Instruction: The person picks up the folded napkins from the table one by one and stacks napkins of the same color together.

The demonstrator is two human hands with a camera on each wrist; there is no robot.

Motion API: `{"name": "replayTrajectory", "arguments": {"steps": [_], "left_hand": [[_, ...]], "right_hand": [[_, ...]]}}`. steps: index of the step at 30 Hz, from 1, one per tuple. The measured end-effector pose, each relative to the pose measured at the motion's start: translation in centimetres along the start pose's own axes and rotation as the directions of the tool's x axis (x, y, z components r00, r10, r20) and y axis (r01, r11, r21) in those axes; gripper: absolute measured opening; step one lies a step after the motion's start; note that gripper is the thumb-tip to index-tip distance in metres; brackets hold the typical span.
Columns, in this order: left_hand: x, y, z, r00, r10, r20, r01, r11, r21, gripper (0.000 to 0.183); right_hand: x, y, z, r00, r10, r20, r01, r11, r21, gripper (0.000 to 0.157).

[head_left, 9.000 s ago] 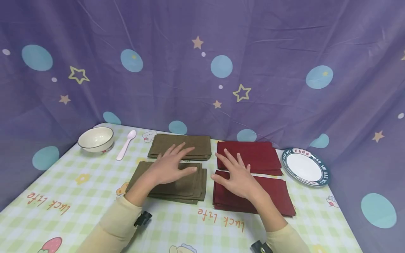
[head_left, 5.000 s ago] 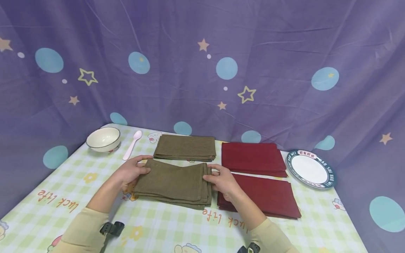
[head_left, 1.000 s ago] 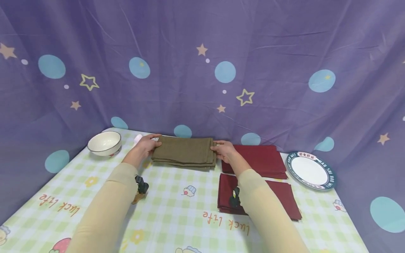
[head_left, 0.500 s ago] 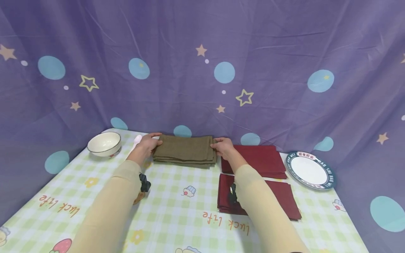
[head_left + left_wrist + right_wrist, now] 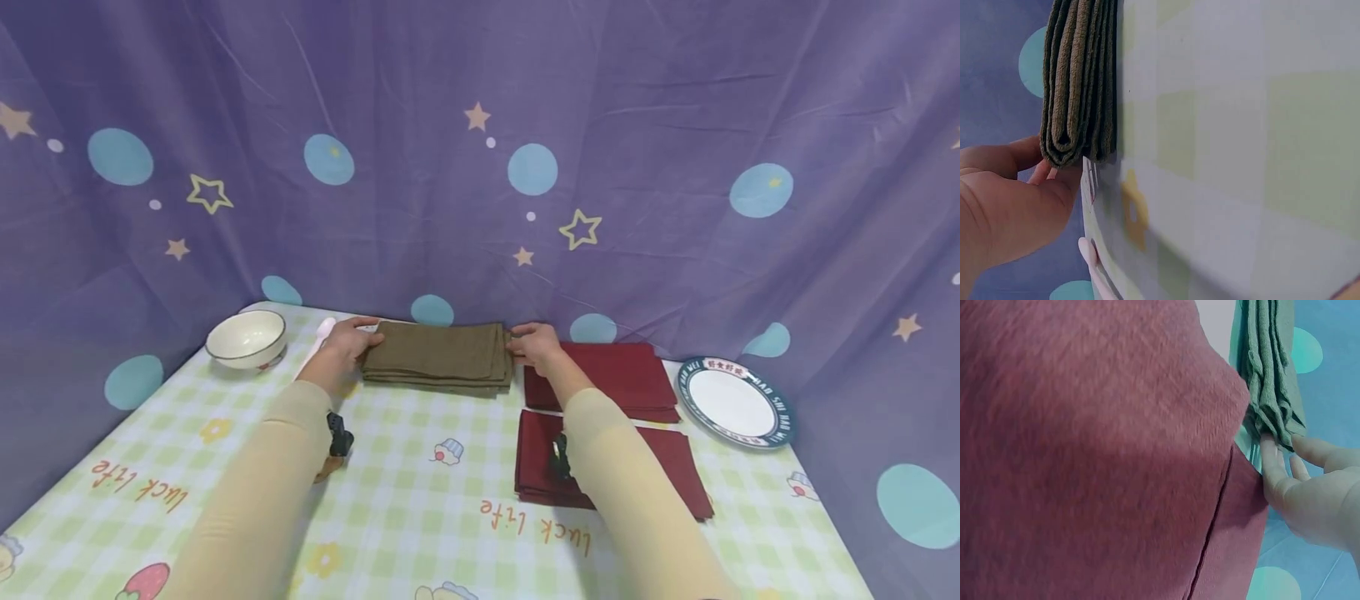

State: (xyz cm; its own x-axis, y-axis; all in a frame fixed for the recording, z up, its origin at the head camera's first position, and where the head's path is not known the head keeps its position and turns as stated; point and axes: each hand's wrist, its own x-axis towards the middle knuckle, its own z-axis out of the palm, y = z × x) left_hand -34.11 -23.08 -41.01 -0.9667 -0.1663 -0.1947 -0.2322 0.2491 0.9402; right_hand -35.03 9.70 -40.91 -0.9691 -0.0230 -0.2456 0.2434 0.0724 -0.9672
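A stack of folded olive-brown cloths (image 5: 435,352) lies at the back of the table, its layered folds facing the left wrist camera. My left hand (image 5: 345,346) holds the stack's left end, thumb over the top corner and other fingers behind. At the opposite end, my right hand (image 5: 538,346) touches the edge with thumb and fingertips, its fingers fairly straight and spread. Beside it lie two piles of folded dark red cloths, a back pile (image 5: 611,375) and a front pile (image 5: 667,462). The right forearm passes over the red piles and partly hides them.
A cream bowl (image 5: 246,340) stands at the back left, beside a pink spoon (image 5: 324,327) partly hidden by the left hand. A white plate (image 5: 731,402) with a dark green rim lies at the right. Behind the table hangs a purple curtain (image 5: 420,217).
Two separate brown piles earlier are now one stack, the front one having been carried onto the back one. Over the last half second the right thumb has drawn back to the stack's edge.
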Motion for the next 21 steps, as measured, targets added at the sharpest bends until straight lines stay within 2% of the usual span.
{"name": "replayTrajectory", "arguments": {"steps": [5,11,15,21], "left_hand": [[-0.4,0.3,-1.0,0.999,0.000,0.041,0.003,0.998,-0.070,0.057],[-0.8,0.8,-2.1,1.000,-0.001,0.031,0.005,0.992,-0.126,0.055],[-0.9,1.4,-2.2,0.999,0.031,0.039,-0.025,0.987,-0.157,0.054],[-1.5,2.2,-1.6,0.994,0.048,0.100,-0.028,0.981,-0.194,0.055]], "right_hand": [[-0.3,-0.4,-1.3,1.000,-0.006,0.021,0.005,0.999,0.033,0.042],[-0.6,-0.5,-3.3,0.997,-0.002,0.076,-0.001,0.999,0.040,0.043],[-0.9,-0.5,-4.9,0.997,-0.014,0.072,0.012,1.000,0.021,0.042],[-1.3,0.1,-7.4,0.998,-0.001,0.055,-0.001,0.999,0.048,0.042]]}}
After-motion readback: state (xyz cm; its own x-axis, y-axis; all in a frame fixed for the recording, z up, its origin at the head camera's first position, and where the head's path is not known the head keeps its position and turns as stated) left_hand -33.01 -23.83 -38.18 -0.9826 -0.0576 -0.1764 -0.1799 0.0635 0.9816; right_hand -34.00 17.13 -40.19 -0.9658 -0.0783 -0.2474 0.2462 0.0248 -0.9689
